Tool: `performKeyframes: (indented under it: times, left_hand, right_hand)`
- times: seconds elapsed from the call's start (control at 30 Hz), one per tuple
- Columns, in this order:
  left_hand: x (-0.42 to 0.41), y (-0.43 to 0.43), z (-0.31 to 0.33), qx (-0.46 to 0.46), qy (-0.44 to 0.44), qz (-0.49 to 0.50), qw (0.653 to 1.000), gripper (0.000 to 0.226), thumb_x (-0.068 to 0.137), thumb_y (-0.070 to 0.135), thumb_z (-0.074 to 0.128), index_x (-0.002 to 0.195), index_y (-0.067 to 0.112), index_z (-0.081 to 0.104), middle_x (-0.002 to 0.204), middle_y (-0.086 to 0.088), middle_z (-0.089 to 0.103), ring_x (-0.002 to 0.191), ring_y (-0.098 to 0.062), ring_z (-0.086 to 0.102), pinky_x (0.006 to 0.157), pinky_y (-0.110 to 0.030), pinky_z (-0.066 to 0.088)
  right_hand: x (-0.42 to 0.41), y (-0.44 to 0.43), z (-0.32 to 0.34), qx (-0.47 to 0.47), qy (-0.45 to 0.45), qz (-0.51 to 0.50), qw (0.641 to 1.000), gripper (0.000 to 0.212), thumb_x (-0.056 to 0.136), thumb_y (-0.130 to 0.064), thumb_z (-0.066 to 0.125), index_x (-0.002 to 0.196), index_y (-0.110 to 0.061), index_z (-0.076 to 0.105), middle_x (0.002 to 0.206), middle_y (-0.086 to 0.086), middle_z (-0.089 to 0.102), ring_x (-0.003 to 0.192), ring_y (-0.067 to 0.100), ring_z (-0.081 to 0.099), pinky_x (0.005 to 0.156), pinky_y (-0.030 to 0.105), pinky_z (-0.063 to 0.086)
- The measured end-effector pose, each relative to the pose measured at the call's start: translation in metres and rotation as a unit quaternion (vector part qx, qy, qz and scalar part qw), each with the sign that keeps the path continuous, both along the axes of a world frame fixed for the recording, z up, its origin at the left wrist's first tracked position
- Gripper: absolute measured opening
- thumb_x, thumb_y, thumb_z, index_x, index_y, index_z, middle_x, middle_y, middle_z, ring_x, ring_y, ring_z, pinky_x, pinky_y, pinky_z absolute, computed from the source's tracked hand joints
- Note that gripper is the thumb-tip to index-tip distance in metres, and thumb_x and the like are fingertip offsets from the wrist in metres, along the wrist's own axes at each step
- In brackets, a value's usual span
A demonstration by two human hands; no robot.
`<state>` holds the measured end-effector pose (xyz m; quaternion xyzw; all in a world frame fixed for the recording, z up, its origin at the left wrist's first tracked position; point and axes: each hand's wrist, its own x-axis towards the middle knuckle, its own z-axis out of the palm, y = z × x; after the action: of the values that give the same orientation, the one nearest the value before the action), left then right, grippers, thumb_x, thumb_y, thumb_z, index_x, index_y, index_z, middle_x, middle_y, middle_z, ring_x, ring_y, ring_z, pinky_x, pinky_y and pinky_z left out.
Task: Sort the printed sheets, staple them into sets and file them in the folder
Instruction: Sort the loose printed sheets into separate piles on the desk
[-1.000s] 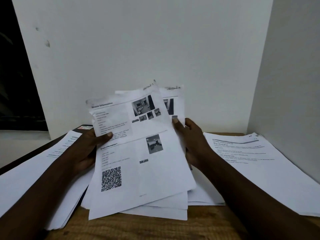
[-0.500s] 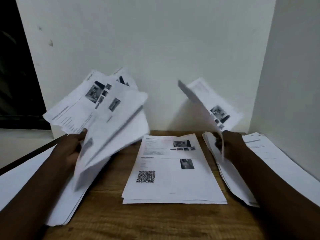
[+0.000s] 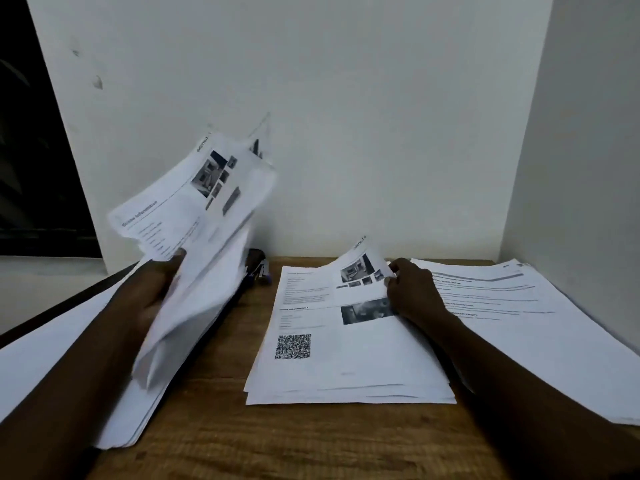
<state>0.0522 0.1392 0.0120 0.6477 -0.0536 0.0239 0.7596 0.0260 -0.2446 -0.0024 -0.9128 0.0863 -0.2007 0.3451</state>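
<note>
On the left of the table (image 3: 277,445), grips a fanned bundle of printed sheets (image 3: 201,216) in the left hand (image 3: 154,292), fingers curled round its lower edge, raised and tilted above a flat left stack (image 3: 59,341). Shows a small dark object (image 3: 258,268), too blurred to name, near the wall. Pinches with the right hand (image 3: 412,292) the lifted far corner of the top sheet (image 3: 360,268) on the middle pile (image 3: 346,382). Has the right stack (image 3: 519,323) lying just beside.

Office-like desk nook, wooden desk (image 3: 311,441), stacks of printed sheets (image 3: 346,358), plain white walls (image 3: 346,98)
</note>
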Motion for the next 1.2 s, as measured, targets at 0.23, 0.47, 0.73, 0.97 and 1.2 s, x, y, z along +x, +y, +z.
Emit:
performKeyframes:
  times: [0.23,0.47,0.73,0.97,1.2]
  left_hand:
    - [-0.005,-0.009,0.000,-0.022,-0.030,0.005,0.999,0.139,0.016,0.068,0.091,0.136,0.010,0.054,0.140,-0.018,0.056,0.129,-0.037,0.053,0.108,-0.056,0.040]
    - [-0.012,-0.040,0.007,-0.099,-0.069,0.010,0.993,0.023,0.097,0.009,0.052,0.116,0.018,0.063,0.124,-0.003,0.067,0.092,-0.011,0.073,0.077,-0.027,0.060]
    - [-0.016,-0.054,0.002,-0.056,-0.041,0.039,0.997,0.021,0.101,0.003,0.045,0.116,0.009,0.059,0.100,-0.003,0.072,0.072,-0.011,0.074,0.056,-0.024,0.059]
    - [-0.020,-0.056,0.006,-0.096,-0.014,0.030,0.995,0.028,0.105,0.015,0.041,0.127,0.008,0.057,0.119,-0.012,0.069,0.091,-0.023,0.073,0.068,-0.040,0.063]
    - [-0.024,-0.054,0.009,-0.069,-0.023,0.056,0.996,0.024,0.104,0.012,0.044,0.121,0.008,0.060,0.109,-0.007,0.069,0.074,-0.012,0.075,0.056,-0.023,0.058]
  right_hand:
    - [-0.016,0.006,0.005,-0.100,0.069,-0.043,0.992,0.039,0.083,-0.020,0.062,0.120,-0.017,0.052,0.124,0.008,0.055,0.115,0.033,0.055,0.088,0.034,0.042]
    - [-0.013,0.015,0.019,0.132,-0.027,0.081,0.988,0.021,0.089,-0.037,0.064,0.095,-0.017,0.064,0.086,0.000,0.068,0.077,0.017,0.059,0.062,0.026,0.039]
    - [-0.030,0.039,0.033,0.386,0.106,0.280,0.873,0.054,0.094,-0.061,0.043,0.110,-0.017,0.070,0.098,0.002,0.075,0.088,0.020,0.069,0.078,0.029,0.053]
    - [-0.018,0.036,0.029,0.379,0.014,0.176,0.908,0.029,0.098,-0.032,0.053,0.102,-0.007,0.068,0.095,0.010,0.071,0.080,0.024,0.062,0.065,0.030,0.048]
    - [-0.017,-0.003,0.021,0.116,-0.085,-0.019,0.989,0.018,0.088,-0.014,0.062,0.102,-0.008,0.072,0.087,0.005,0.066,0.086,0.023,0.062,0.063,0.026,0.040]
